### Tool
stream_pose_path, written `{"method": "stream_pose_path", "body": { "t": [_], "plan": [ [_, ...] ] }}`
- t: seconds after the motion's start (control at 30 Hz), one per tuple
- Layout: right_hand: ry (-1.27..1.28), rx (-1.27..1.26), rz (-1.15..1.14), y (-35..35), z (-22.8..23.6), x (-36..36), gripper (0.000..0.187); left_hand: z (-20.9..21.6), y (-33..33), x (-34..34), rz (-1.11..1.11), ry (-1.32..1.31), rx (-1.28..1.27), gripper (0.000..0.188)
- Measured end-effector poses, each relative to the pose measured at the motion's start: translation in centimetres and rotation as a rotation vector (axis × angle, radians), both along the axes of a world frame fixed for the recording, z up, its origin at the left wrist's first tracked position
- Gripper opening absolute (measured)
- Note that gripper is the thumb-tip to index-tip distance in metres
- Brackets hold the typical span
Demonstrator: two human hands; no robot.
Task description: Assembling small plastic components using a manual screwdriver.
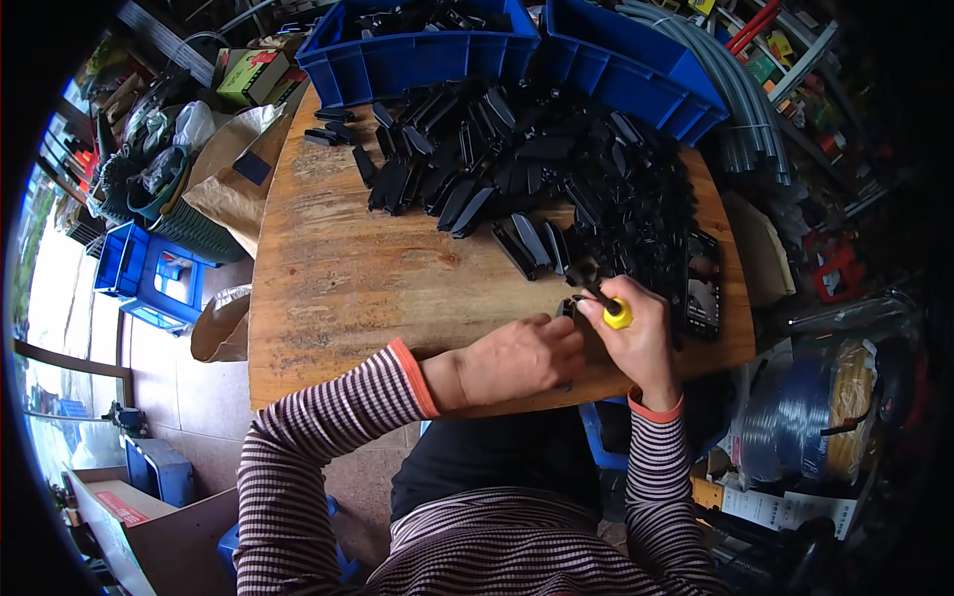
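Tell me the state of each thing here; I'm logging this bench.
Left hand: pressed on a small black part at the table edge.
Right hand: gripping a yellow-handled screwdriver, tilted.
Pile of black parts: loose, heaped on the wooden table.
Blue bins: open.
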State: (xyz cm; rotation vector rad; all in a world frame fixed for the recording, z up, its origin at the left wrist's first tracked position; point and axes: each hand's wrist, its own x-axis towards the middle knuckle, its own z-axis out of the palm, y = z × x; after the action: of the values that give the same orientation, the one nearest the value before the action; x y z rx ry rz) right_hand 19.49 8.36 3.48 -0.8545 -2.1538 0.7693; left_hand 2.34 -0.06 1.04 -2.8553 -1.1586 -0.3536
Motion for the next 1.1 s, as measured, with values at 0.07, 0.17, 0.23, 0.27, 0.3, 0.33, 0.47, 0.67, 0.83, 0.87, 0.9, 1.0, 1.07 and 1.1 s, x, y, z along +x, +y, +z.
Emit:
{"method": "stream_pose_path", "body": {
  "t": [0.07, 0.17, 0.23, 0.27, 0.3, 0.33, 0.47, 0.67, 0.83, 0.87, 0.9, 1.0, 1.07, 1.1],
  "plan": [
    [-0.026, 0.057, 0.115, -0.4, 0.5, -0.6, 0.014, -0.1, -0.4, -0.1, 0.006, -0.012, 0.056, 0.027],
    [-0.089, 0.082, 0.115, 0.3, -0.3, -0.7, 0.017, -0.4, -0.7, 0.0, 0.025, -0.038, 0.167, 0.023],
    [-0.125, 0.095, 0.118, 0.5, -0.5, -0.6, 0.019, -0.7, -0.9, 0.3, 0.031, -0.04, 0.201, 0.023],
    [-0.157, 0.111, 0.118, 0.5, -0.4, -0.5, 0.019, -0.8, -0.9, 0.4, 0.034, -0.041, 0.218, 0.023],
    [-0.187, 0.123, 0.119, 0.3, -0.5, -0.6, 0.019, -0.9, -0.9, 0.3, 0.036, -0.046, 0.215, 0.023],
    [-0.216, 0.136, 0.12, 0.1, -0.3, -0.8, 0.019, -0.9, -0.9, 0.3, 0.033, -0.046, 0.224, 0.022],
    [-0.462, 0.301, 0.153, -0.6, 0.7, -1.2, 0.016, -1.2, -1.4, 0.4, 0.029, -0.035, 0.247, 0.02],
    [-0.18, -0.044, 0.303, 1.7, 1.9, -1.4, 0.01, -2.3, -2.1, 0.3, 0.067, -0.069, 0.345, 0.022],
    [0.246, -0.13, 0.089, 1.2, 0.0, -3.2, 0.005, -1.4, -2.0, 1.1, 0.048, -0.03, 0.311, 0.027],
    [0.319, -0.081, 0.085, 1.3, -0.6, -4.0, 0.004, -1.6, -2.0, 1.0, 0.053, -0.013, 0.3, 0.028],
    [0.326, -0.074, 0.086, 1.4, -0.5, -4.0, 0.004, -1.7, -2.1, 0.8, 0.057, 0.002, 0.291, 0.029],
    [0.611, -0.159, 0.037, 1.0, 0.7, -3.5, 0.006, -1.1, -1.3, 0.4, 0.035, -0.019, 0.287, 0.032],
    [0.505, -0.147, -0.033, 1.5, 2.4, -2.3, 0.006, -0.1, -0.5, 0.1, -0.008, -0.089, 0.297, 0.034],
    [0.398, -0.135, -0.104, 1.9, 3.2, -1.5, 0.006, -0.2, -0.4, -0.1, -0.004, -0.087, 0.298, 0.034]
  ]
}}
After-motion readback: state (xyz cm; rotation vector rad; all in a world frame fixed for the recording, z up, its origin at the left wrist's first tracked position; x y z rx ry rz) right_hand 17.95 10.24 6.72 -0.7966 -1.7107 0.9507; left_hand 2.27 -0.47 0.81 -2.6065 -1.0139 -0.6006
